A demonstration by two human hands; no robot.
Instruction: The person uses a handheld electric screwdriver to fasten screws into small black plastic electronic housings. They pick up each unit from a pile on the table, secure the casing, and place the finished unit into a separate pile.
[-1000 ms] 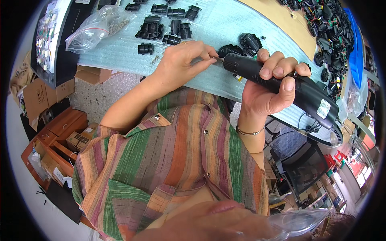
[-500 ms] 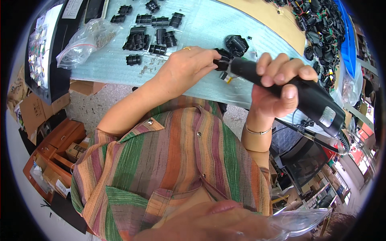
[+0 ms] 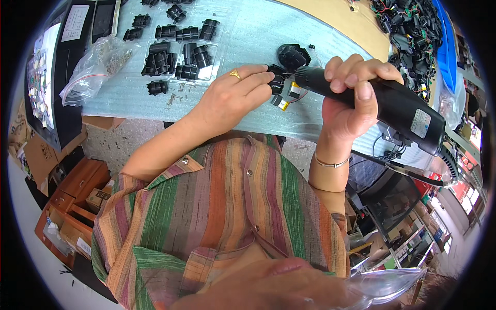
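Note:
My right hand [image 3: 354, 98] is wrapped round a thick black corded electric screwdriver [image 3: 392, 106], held nearly level and pointing left. Its ribbed nose is close to a small black plastic housing part [image 3: 277, 80]; whether the bit touches cannot be made out. My left hand [image 3: 235, 98], with a gold ring, has its fingers closed on the left side of that part, on the table. Just behind lies a rounder black housing [image 3: 293, 57]. A small pouch battery [image 3: 283, 105] with yellow tape and thin wires lies by the part's near edge.
Several black cylindrical parts [image 3: 187, 33] lie on a clear plastic tray, with loose screws [image 3: 176, 98] nearby. A zip bag of screws [image 3: 95, 70] is at left. Wired black assemblies [image 3: 413, 46] are heaped at far right by a blue bin [image 3: 447, 51]. The screwdriver's cord [image 3: 450, 163] hangs right.
The whole view has shifted slightly. The screwdriver's nose has drawn a little to the right, away from the part, and more of the batteries and wires shows. Both hands keep their holds.

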